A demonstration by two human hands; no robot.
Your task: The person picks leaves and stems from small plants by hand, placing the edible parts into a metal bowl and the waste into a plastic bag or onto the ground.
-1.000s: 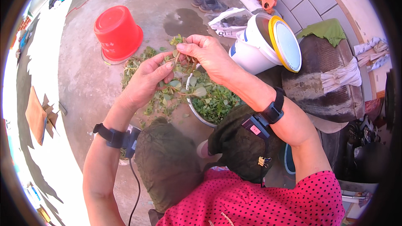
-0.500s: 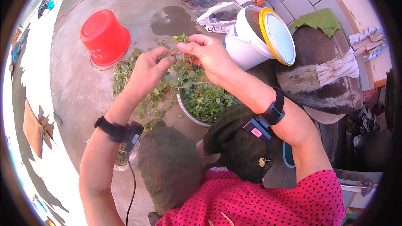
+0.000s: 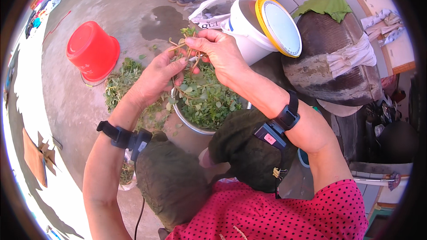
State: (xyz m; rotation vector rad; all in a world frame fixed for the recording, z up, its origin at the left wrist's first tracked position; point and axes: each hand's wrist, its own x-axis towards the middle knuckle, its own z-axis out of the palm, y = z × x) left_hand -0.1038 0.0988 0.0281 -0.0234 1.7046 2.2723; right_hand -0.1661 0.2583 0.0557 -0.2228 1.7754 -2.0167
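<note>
The left hand (image 3: 155, 74) and right hand (image 3: 224, 55) pinched a leafy sprig (image 3: 189, 31) between their fingers at upper centre, near the basin (image 3: 199, 130) of greens (image 3: 211, 104). Sorting seemed underway; the next move likely called for gently parting tangled stems.

Harsh daylight is bleaching the floor (image 3: 33, 102) white along the left, while even shade is covering the middle. The fisheye lens is bending edges, and black vignetting is swallowing the corners.
</note>
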